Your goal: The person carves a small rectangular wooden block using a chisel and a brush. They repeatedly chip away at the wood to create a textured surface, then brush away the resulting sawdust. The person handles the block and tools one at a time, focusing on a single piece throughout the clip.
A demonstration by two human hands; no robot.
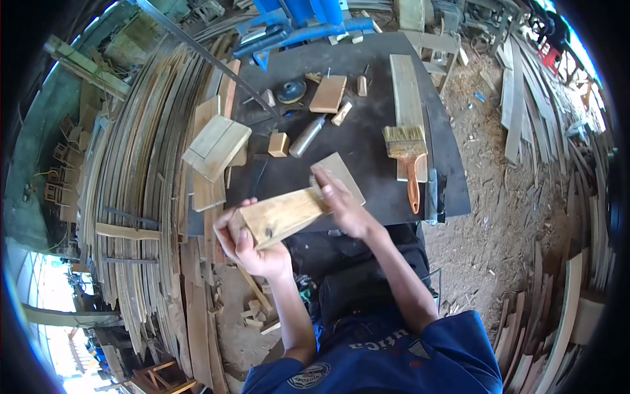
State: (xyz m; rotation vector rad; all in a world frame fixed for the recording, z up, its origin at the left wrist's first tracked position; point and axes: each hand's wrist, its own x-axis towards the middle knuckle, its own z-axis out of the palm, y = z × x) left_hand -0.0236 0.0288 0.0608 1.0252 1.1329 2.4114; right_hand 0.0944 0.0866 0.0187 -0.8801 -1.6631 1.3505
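My left hand [256,249] is closed round one end of a pale wooden block [279,213], which has a dark knot. My right hand [344,210] is at the block's other end, fingers close together and slightly blurred; what they hold there is hidden. Just behind that hand a flat light board [348,174] lies on the dark worktable [256,85]. A metal cylindrical tool [307,136], a small wooden cube [278,144] and a reddish wooden piece [328,93] lie beyond my hands.
A wide brush [407,148] rests on a long plank [401,85] at the right. Square boards [216,148] are stacked left. A black and yellow disc [291,90] and blue machinery [302,29] are at the back. Timber piles [144,144] flank the sawdust-strewn floor [479,262].
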